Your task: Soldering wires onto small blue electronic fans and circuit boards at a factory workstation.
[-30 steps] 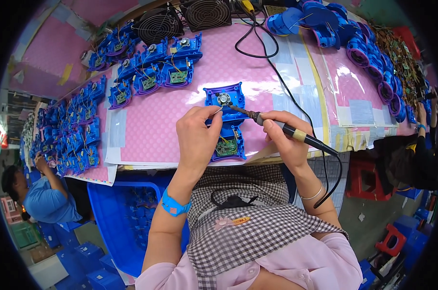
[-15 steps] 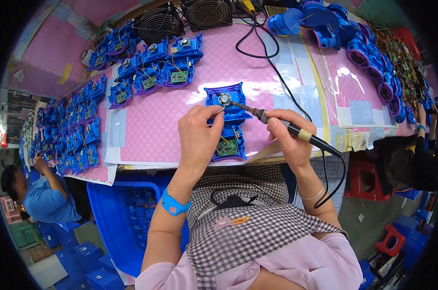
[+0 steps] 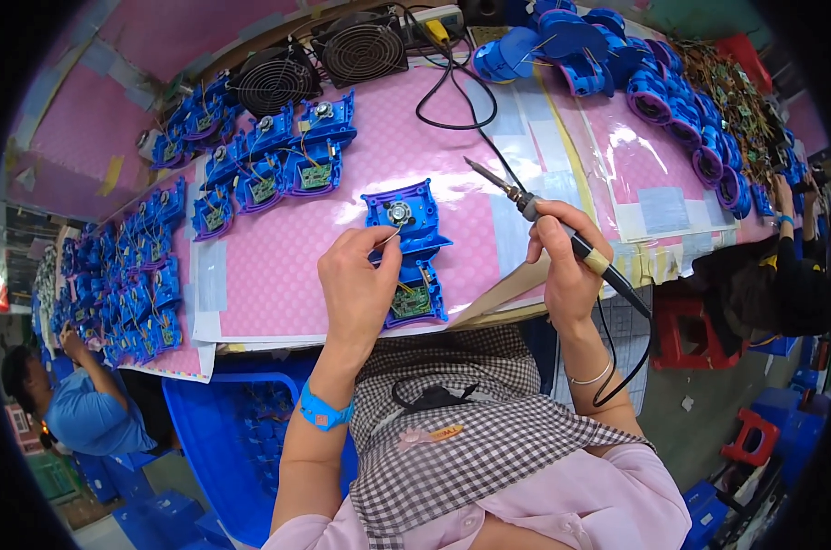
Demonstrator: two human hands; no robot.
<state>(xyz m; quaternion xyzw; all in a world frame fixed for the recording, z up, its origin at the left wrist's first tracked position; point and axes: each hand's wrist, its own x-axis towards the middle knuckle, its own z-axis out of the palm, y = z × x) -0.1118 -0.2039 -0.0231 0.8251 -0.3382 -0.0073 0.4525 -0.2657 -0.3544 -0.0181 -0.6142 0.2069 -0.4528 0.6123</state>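
My left hand point(image 3: 359, 280) is closed in a pinch on a thin wire point(image 3: 393, 236), right beside a round metal speaker point(image 3: 398, 214). That speaker sits in the upper half of an opened blue plastic housing point(image 3: 423, 198). A green circuit board point(image 3: 412, 301) lies in the housing's lower half, partly behind my fingers. In my right hand point(image 3: 571, 266) is a soldering iron point(image 3: 623, 288) with a black handle and a yellowish band. Its tip points up and left, in the air to the right of the housing, apart from the speaker.
Several opened blue housings point(image 3: 315, 147) stand at the back left, more point(image 3: 140, 284) at far left. Two black fans point(image 3: 360, 50) line the back. Blue parts point(image 3: 681, 119) and a wire heap point(image 3: 741, 101) fill the right. A blue bin point(image 3: 195, 431) stands below; co-workers sit on both sides.
My right hand has drawn the soldering iron's tip away from the speaker, up and to the right. The left hand stays pinched on the wire. The whole view has shifted slightly.
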